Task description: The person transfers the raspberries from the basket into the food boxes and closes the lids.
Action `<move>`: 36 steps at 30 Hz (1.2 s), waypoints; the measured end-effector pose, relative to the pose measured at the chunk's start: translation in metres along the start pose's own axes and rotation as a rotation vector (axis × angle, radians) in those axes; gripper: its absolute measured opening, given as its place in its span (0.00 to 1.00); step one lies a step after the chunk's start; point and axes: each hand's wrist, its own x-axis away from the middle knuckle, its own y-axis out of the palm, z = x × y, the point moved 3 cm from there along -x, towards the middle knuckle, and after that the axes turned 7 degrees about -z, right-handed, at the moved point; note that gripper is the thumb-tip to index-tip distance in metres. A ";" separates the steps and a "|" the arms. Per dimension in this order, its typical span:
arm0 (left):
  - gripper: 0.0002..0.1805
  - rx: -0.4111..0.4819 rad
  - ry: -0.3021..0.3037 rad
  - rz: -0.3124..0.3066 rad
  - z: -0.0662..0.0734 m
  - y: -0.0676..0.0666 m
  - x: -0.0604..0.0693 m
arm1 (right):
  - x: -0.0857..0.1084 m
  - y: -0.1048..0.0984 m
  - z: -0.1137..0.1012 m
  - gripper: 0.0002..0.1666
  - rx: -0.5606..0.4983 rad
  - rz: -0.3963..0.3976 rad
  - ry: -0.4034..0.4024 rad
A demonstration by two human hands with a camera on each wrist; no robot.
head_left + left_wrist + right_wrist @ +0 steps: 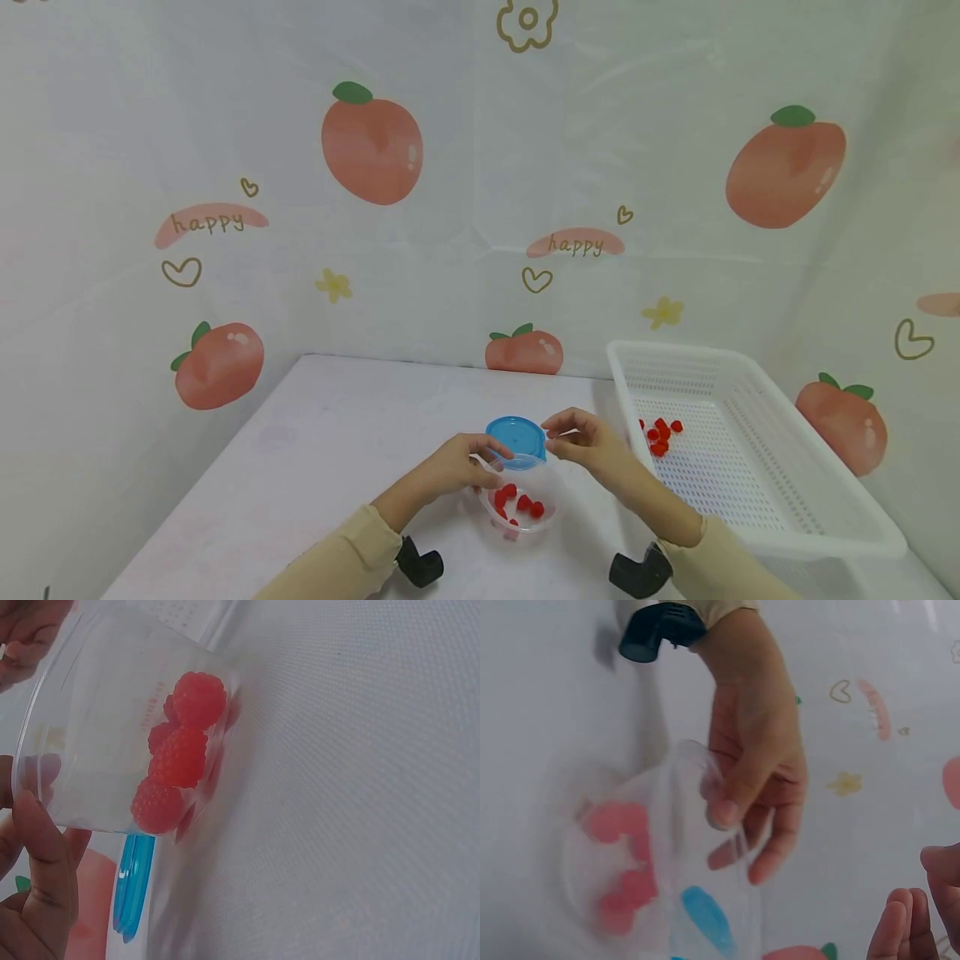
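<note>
A clear plastic tub (pixel 547 487) with several red raspberries (pixel 178 756) at its bottom stands on the white table. My left hand (pixel 467 463) holds the tub's rim at its left side, thumb on one face of the wall and fingers on the other, as the left wrist view shows. Behind the tub lies a round blue lid (pixel 516 433), flat on the table. My right hand (pixel 588 443) hovers to the right of the tub and lid, fingers loosely bent with nothing between them. In the right wrist view its fingertips (pixel 891 928) are apart from the tub.
A large white perforated basket (pixel 757 467) stands at the right, with several more raspberries (pixel 660 435) at its left end. Patterned white cloth (pixel 450 250) hangs behind the table. Black wrist mounts (pixel 420 567) hang below both forearms.
</note>
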 end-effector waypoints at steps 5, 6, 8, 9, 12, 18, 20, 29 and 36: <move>0.17 0.006 0.001 -0.003 0.000 0.000 0.000 | 0.000 -0.018 -0.014 0.20 0.017 0.104 0.019; 0.17 0.007 0.000 -0.003 0.000 -0.001 0.000 | -0.001 -0.022 -0.016 0.20 0.022 0.122 0.012; 0.17 0.005 -0.001 -0.001 -0.001 -0.001 -0.001 | -0.002 -0.031 -0.020 0.19 0.037 0.158 -0.011; 0.17 0.004 -0.002 0.000 -0.001 -0.001 -0.001 | -0.002 -0.036 -0.021 0.19 0.044 0.173 -0.022; 0.17 0.000 -0.008 0.001 -0.003 -0.001 -0.002 | -0.005 -0.050 -0.024 0.18 0.046 0.208 -0.056; 0.17 0.004 -0.008 -0.002 -0.003 0.000 -0.002 | -0.008 -0.076 -0.022 0.11 -0.011 0.265 -0.096; 0.17 0.001 -0.007 -0.001 -0.003 0.000 -0.002 | -0.008 -0.084 -0.019 0.09 -0.012 0.287 -0.102; 0.17 -0.008 -0.010 0.001 -0.001 0.000 -0.001 | -0.004 -0.123 0.006 0.06 -0.008 0.408 -0.100; 0.17 -0.018 -0.015 0.009 -0.001 0.000 -0.002 | 0.002 -0.148 0.035 0.13 0.038 0.481 -0.021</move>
